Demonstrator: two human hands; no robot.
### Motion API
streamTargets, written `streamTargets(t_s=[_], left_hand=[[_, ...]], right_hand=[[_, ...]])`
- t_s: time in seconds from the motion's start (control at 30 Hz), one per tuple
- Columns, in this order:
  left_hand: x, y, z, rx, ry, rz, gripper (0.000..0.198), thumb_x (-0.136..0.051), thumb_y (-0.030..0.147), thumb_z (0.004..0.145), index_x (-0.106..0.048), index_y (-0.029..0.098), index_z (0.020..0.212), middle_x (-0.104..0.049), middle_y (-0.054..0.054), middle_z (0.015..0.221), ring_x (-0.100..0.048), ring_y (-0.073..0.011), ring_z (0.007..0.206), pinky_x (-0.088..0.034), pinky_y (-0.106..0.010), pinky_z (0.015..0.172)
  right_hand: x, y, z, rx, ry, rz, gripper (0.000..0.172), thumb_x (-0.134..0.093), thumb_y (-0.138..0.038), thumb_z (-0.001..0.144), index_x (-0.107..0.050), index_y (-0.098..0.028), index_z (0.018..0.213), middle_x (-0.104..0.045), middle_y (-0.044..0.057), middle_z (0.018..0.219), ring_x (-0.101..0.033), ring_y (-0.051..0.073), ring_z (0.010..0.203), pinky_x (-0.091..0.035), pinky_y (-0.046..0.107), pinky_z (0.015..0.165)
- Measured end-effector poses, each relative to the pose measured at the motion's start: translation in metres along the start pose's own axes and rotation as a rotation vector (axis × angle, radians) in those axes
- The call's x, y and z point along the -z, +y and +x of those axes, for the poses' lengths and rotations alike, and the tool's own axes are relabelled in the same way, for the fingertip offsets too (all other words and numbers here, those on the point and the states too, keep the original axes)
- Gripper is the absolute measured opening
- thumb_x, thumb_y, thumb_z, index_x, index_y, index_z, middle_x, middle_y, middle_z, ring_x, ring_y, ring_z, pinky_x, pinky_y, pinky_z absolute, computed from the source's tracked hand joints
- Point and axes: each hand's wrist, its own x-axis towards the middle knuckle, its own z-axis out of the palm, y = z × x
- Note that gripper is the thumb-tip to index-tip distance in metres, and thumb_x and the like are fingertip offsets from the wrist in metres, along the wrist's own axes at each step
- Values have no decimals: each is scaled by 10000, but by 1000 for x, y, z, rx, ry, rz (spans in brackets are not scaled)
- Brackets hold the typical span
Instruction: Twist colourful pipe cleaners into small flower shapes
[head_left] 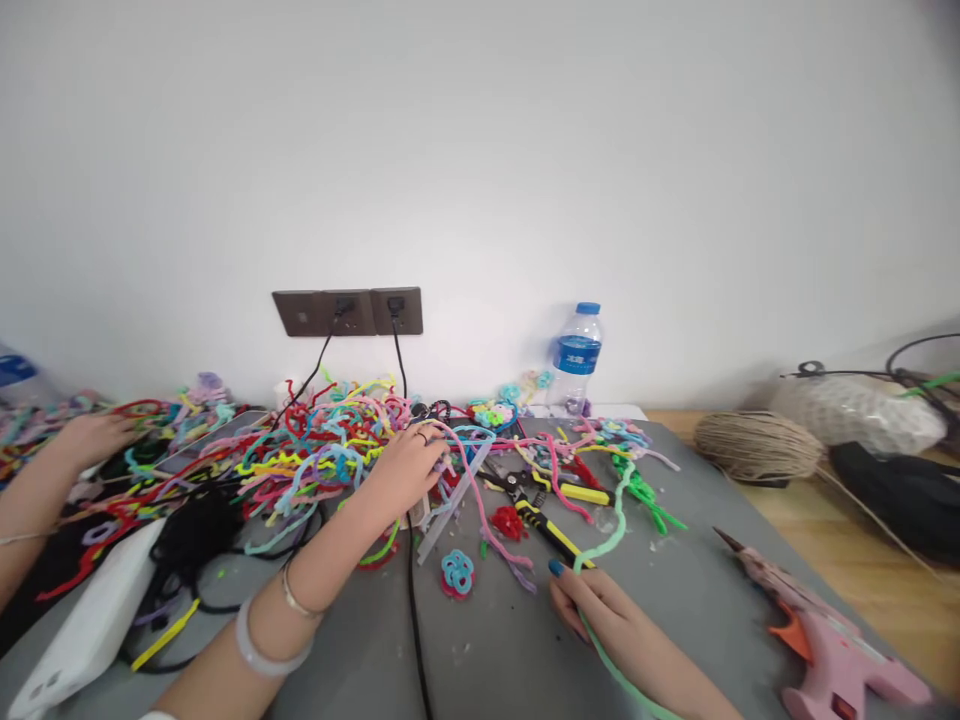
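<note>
My left hand [409, 468] reaches forward into a tangled heap of coloured pipe cleaners [315, 450] on the grey table mat [495, 650]; its fingers curl around a pink strand [480, 500] at the heap's right edge. My right hand [600, 605] rests low on the mat, fingers pinched on a light green pipe cleaner [616, 520] that runs up toward the middle and back under my wrist. Yellow-handled pliers [536, 510] lie just ahead of my right hand. A small blue and pink looped flower [457, 572] sits between my hands.
Another person's hand [94, 435] works in the heap at the far left. A pink glue gun [829, 640] lies at the right front. A ball of twine [757, 447], a water bottle [576, 360], wall sockets [349, 312] with black cables and a white block [90, 625] surround the mat.
</note>
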Motion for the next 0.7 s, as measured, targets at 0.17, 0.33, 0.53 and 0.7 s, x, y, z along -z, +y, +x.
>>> streamTargets(t_s=[0.17,0.33,0.53,0.7], left_hand=[[-5,-15,-1,-16,-39,52,302,-586,79,798,-622,211,1067,-635,-80,1167,-549,-290,1149,-416,-464,994],[9,-22,-7,19,11,-18,240,-523,33,786,-619,218,904,-665,-49,1030,-602,-246,1018,-466,-353,863],[31,-38,-5,142,165,-246,135,-509,200,845,-614,209,928,-686,-25,883,-633,-197,767,-458,-282,712],[43,-52,3,331,303,-194,144,-528,322,822,-587,191,830,-665,-34,763,-623,-217,726,-442,-286,682]], right_hand=[[-1,2,0,37,10,23,597,-262,-729,849,-389,-217,569,-405,4,645,-415,182,676,-377,309,710],[0,-2,-2,57,3,43,593,-269,-710,859,-371,-217,546,-389,-1,621,-408,174,659,-379,301,693],[1,-5,-3,53,-7,54,579,-259,-705,849,-370,-220,551,-368,-8,611,-400,166,646,-370,293,667],[2,-6,-3,55,-24,61,552,-259,-668,859,-360,-221,549,-354,-12,602,-389,165,640,-355,293,663]])
